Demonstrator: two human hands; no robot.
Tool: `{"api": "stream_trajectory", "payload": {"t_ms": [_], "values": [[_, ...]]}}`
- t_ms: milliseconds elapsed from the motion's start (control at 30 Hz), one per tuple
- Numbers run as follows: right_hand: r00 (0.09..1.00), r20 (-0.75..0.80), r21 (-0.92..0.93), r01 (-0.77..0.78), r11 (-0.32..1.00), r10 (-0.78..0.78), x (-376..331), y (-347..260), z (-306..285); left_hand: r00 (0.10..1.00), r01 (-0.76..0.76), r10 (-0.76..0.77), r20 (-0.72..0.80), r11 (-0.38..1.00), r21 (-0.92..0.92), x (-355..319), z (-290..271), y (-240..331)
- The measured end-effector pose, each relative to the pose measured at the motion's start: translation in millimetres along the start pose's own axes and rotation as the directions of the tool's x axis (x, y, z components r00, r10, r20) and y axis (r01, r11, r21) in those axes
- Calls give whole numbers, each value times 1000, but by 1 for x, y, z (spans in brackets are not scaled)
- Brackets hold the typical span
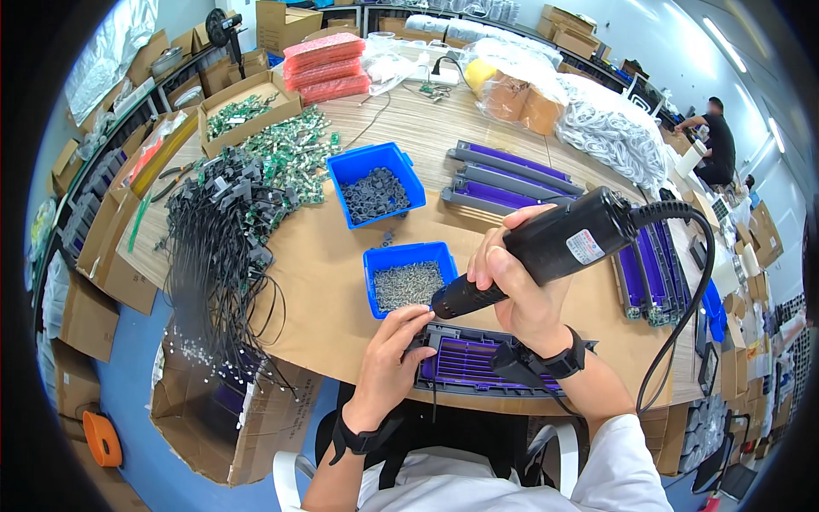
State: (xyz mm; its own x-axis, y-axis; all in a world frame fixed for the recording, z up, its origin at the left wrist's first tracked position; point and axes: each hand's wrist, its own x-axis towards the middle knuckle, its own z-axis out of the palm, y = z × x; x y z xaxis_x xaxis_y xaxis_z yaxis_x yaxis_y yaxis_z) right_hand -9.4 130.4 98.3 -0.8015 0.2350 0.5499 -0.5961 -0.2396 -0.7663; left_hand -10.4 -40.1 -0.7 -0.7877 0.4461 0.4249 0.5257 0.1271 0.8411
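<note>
In my right hand (529, 286) is a black electric screwdriver (546, 247), tilted with its nose down to the left and a cable at its back end. Below it, a purple and grey slatted plastic housing (473, 360) lies at the table's front edge. My left hand (388, 358) grips the housing's left end, thumb on the near side and fingertips close to the screwdriver's nose. The bit's tip is hidden there. Just beyond stands a blue bin (369, 282) of small screws. Behind it, another blue bin (343, 181) holds dark grey plastic parts.
Black cables with connectors (213, 230) hang off the table's left side, beside a heap of green circuit boards (299, 141). More purple and grey housings (503, 183) lie beyond and at right. White cords (610, 128) fill a bag. One person (718, 141) sits far right.
</note>
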Motion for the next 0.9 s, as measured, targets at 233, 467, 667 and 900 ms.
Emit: {"api": "stream_trajectory", "payload": {"t_ms": [233,467,667,900], "values": [[1000,2,-92,-25,995,25,0,-5,5,1000,-1,1,-4,1000,1,0,0,0],[995,98,-185,13,983,5,1,-27,-2,999,-52,52,-6,998,38,1,-2,-1],[977,146,-285,-109,952,155,-15,-33,-2,998,56,-56,-5,998,-36,0,1,1],[979,166,-272,-74,959,122,-17,-28,-3,995,96,-97,-12,994,-54,1,3,2]]}}
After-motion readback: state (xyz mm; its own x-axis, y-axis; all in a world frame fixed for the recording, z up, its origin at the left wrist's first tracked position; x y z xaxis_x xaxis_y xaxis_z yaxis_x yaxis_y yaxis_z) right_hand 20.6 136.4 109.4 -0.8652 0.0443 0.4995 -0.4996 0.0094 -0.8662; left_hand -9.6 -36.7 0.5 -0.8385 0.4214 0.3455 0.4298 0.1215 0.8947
